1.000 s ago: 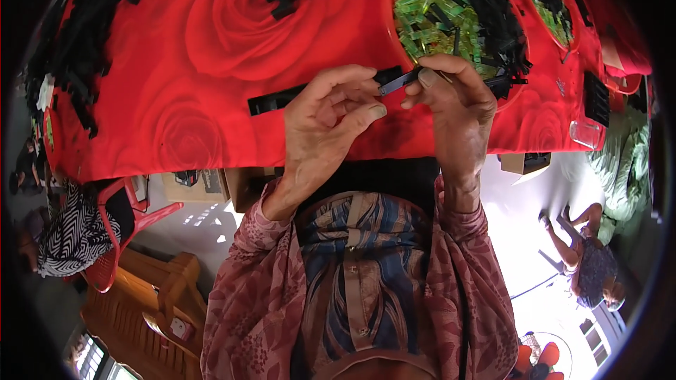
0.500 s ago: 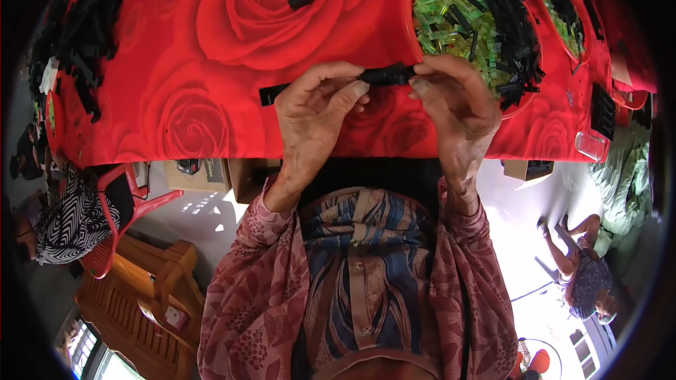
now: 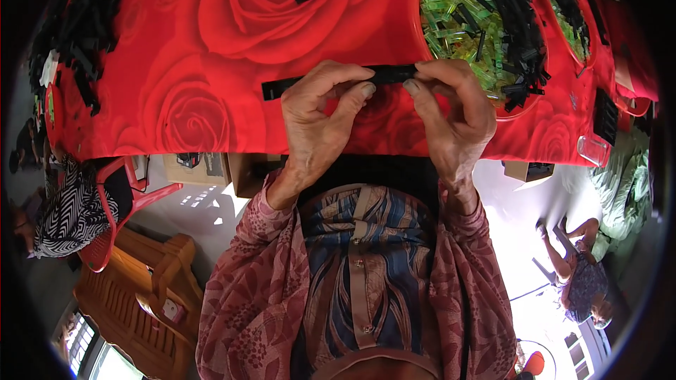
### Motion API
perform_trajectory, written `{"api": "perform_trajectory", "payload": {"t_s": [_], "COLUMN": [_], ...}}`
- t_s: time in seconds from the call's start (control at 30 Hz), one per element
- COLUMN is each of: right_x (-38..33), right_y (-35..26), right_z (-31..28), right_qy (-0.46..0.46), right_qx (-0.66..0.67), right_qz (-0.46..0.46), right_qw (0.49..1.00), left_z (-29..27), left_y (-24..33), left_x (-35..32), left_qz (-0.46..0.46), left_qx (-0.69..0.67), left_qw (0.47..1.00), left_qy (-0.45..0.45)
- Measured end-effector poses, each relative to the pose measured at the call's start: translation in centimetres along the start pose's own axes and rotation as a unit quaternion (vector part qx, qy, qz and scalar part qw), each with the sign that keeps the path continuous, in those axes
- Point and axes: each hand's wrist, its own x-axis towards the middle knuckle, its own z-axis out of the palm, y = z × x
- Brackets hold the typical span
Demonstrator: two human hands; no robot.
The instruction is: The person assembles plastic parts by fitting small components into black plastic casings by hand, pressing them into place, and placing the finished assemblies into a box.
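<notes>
Two hands, left hand [image 3: 320, 123] and right hand [image 3: 451, 109], pinched on one black strip [image 3: 331, 81] mid-frame, just above the bench [image 3: 211, 63]. Still loads left: tray [image 3: 510, 109] of green and black pieces upper right, black pile [image 3: 77, 35] upper left.

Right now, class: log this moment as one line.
left hand: pinching black strip | right hand: pinching same strip | nearby: bowl of green and black pieces | surface: red rose tablecloth

Pinkish leaf-patterned long sleeves [image 3: 243, 288]; blue-brown striped buttoned shirt front [image 3: 362, 267].
</notes>
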Motion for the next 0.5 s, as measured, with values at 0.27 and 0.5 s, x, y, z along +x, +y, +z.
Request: {"api": "perform_trajectory", "payload": {"t_s": [0.27,0.5], "right_x": [0.2,0.1], "right_y": [-0.07,0.0], "right_z": [-0.11,-0.03], "right_qy": [-0.062,-0.065], "right_qx": [0.041,0.04], "right_qz": [-0.033,-0.029], "right_qw": [0.997,0.997], "left_z": [-0.43,-1.0], "left_y": [0.21,0.65], "left_x": [0.34,0.57], "left_qz": [-0.016,-0.009], "left_qx": [-0.041,0.016], "left_qw": [0.999,0.999], "left_qy": [-0.009,-0.04]}}
